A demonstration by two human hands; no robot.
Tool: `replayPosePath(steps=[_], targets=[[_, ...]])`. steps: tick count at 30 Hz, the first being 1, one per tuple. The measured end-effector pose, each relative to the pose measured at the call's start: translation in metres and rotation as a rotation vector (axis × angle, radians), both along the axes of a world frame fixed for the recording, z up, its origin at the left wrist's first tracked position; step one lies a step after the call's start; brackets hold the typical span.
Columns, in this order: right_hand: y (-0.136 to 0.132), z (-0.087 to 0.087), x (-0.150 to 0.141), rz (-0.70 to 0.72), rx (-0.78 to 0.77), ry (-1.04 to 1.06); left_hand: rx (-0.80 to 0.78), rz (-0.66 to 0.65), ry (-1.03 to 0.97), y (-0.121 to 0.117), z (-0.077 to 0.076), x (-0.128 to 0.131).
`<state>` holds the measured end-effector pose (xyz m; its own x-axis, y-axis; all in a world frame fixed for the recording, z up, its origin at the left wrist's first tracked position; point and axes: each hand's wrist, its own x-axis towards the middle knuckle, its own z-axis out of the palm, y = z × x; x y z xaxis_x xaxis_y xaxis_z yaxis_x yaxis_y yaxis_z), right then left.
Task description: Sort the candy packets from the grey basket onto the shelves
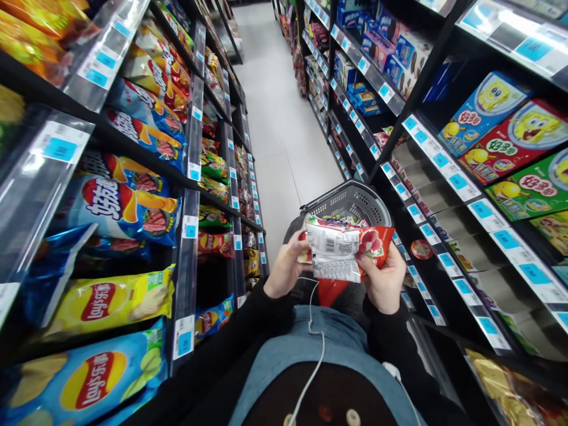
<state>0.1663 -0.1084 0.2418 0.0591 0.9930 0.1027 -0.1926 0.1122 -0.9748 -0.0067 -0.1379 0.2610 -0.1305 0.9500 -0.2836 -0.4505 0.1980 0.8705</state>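
Between my two hands is a red and white snack bag (336, 249), its printed back with a barcode turned up toward me. My left hand (287, 265) grips the bag's left end, thumb on top. The right end is pinched by my right hand (385, 273), with the thumb pressed on the front face. Just beyond the bag, a grey plastic shopping basket (370, 204) holds several colourful packets, partly hidden behind the bag. A white cable (316, 332) hangs down in front of my clothes.
Shelves of chip bags (118, 207) line the left side, with yellow (106, 300) and blue Lay's bags (89, 376) nearest. Along the right stand shelves with boxed snacks (519, 142) and price-tag rails (461, 183). A pale floor aisle (270, 106) runs ahead between them.
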Motion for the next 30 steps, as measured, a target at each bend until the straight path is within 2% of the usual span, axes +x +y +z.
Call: replayPosePath(steps=[3,7,13,15,18,21,23,26,28,30], targets=[[0.001,0.001,-0.002,0.067,-0.034,-0.017,-0.077,-0.064,-0.103,-0.002,0.0,0.005],[0.002,-0.001,-0.004,0.066,-0.06,-0.034,-0.161,-0.175,-0.17,0.001,0.004,0.002],[0.007,-0.015,0.001,0.039,-0.117,-0.075,-0.158,-0.334,-0.2,0.004,0.006,-0.002],[0.011,-0.012,0.008,0.039,-0.082,-0.187,-0.155,-0.348,-0.126,0.004,0.005,-0.004],[0.016,0.011,0.018,0.055,0.115,-0.498,-0.132,-0.362,0.175,0.005,0.004,-0.009],[0.023,0.041,0.013,0.232,0.4,-0.818,-0.05,-0.434,0.549,0.009,0.006,-0.01],[0.027,0.051,0.001,0.401,0.509,-0.961,0.009,-0.465,0.689,0.011,0.009,-0.007],[0.032,0.046,-0.019,0.526,0.524,-1.033,0.049,-0.425,0.729,0.014,0.011,-0.002],[0.034,0.037,-0.026,0.503,0.501,-0.988,0.043,-0.389,0.705,0.014,0.01,-0.003],[0.035,0.03,-0.027,0.412,0.477,-0.913,0.032,-0.372,0.659,0.014,0.009,-0.006]])
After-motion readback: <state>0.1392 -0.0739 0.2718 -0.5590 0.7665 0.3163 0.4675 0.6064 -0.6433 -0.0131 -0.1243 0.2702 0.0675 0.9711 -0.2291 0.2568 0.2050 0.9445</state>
